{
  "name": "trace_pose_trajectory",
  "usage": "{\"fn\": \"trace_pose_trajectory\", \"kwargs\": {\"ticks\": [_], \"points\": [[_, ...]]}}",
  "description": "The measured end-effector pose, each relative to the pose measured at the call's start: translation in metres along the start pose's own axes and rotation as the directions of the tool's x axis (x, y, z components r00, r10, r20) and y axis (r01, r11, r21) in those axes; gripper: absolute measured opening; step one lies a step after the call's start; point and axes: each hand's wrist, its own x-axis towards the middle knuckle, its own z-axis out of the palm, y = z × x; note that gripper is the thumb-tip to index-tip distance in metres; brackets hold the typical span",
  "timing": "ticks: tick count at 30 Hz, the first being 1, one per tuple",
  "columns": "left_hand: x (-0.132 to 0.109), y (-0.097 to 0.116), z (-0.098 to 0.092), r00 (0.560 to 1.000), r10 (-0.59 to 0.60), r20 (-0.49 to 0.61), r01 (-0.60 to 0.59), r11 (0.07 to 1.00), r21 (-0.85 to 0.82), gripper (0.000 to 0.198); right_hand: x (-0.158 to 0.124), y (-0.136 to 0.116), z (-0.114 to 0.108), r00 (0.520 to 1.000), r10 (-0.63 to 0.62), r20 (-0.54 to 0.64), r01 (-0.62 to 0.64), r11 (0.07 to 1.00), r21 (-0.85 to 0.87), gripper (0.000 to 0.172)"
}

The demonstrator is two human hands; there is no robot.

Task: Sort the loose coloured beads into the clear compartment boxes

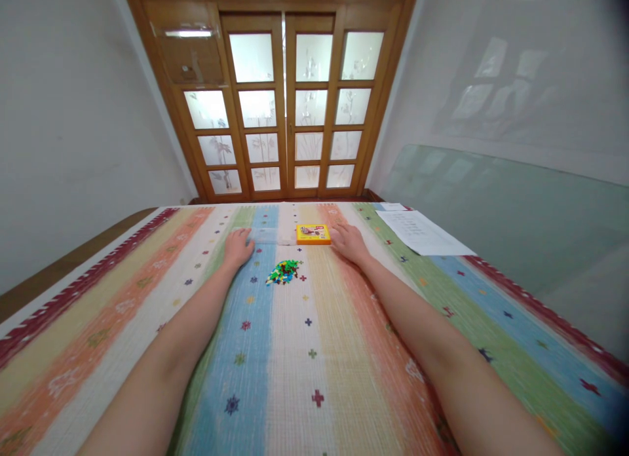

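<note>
Both my arms reach forward over a striped cloth. My left hand [239, 246] is closed at the left end of a clear, flat plastic case [268, 236], fingers curled over its edge. At the right end of a small yellow box [313, 234] with a printed top, my right hand [350, 243] is closed, its fingertips against that side. The clear case and the yellow box lie side by side, and I cannot tell whether they are joined. Nearer me, between my forearms, sits a small heap of green, blue, yellow and dark red plastic pieces [284, 272].
The striped tablecloth [289, 390] covers the table. Printed white paper sheets [422, 233] lie at the far right. A pale greenish glass panel [515, 200] leans along the right wall. Beyond the table's far edge stand wooden doors [285, 109] with glass panes.
</note>
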Motion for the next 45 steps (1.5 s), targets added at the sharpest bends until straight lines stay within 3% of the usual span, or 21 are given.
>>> {"fn": "trace_pose_trajectory", "kwargs": {"ticks": [3,5,9,14,19,24,26,30,32,35,39,45], "points": [[0.002,-0.012,-0.001,0.994,-0.098,-0.056,0.097,0.995,-0.022,0.053,-0.004,0.013,0.0,0.997,0.071,0.044,-0.07,0.997,-0.012,0.062],[0.003,-0.022,-0.002,0.985,-0.173,-0.03,0.171,0.985,-0.035,0.054,-0.007,0.02,0.003,0.991,0.108,0.084,-0.108,0.994,-0.011,0.066],[0.002,-0.037,-0.001,0.974,-0.217,0.067,0.223,0.971,-0.087,0.054,-0.007,0.028,0.008,0.981,0.144,0.129,-0.142,0.99,-0.02,0.062],[0.002,-0.039,0.001,0.963,-0.268,0.038,0.27,0.951,-0.147,0.049,-0.004,0.027,0.005,0.972,0.178,0.153,-0.175,0.984,-0.037,0.057],[0.0,-0.035,-0.003,0.972,-0.234,-0.011,0.23,0.963,-0.142,0.049,-0.007,0.028,-0.007,0.953,0.263,0.153,-0.258,0.965,-0.053,0.054],[-0.003,-0.006,-0.019,0.989,-0.098,-0.113,0.079,0.984,-0.157,0.046,-0.008,0.027,-0.017,0.917,0.399,0.012,-0.399,0.916,-0.034,0.05],[-0.006,0.015,-0.025,0.994,-0.009,-0.106,-0.014,0.977,-0.212,0.044,-0.005,0.016,-0.021,0.94,0.334,-0.065,-0.332,0.942,0.047,0.049],[-0.022,0.073,-0.029,0.978,0.196,-0.073,-0.209,0.914,-0.347,0.043,0.001,-0.027,-0.027,0.984,0.042,-0.172,-0.002,0.975,0.224,0.045],[-0.033,0.101,-0.027,0.952,0.295,-0.087,-0.304,0.856,-0.418,0.051,0.001,-0.054,-0.029,0.977,-0.113,-0.178,0.16,0.949,0.271,0.045],[-0.048,0.133,-0.023,0.94,0.32,-0.12,-0.332,0.772,-0.542,0.068,-0.004,-0.088,-0.027,0.946,-0.263,-0.19,0.311,0.899,0.307,0.045],[-0.057,0.145,-0.021,0.938,0.329,-0.109,-0.317,0.69,-0.651,0.07,-0.011,-0.108,-0.024,0.911,-0.369,-0.184,0.41,0.86,0.304,0.045],[-0.056,0.144,-0.023,0.954,0.277,-0.118,-0.283,0.688,-0.668,0.07,-0.015,-0.111,-0.02,0.898,-0.405,-0.171,0.439,0.849,0.294,0.039]]}}
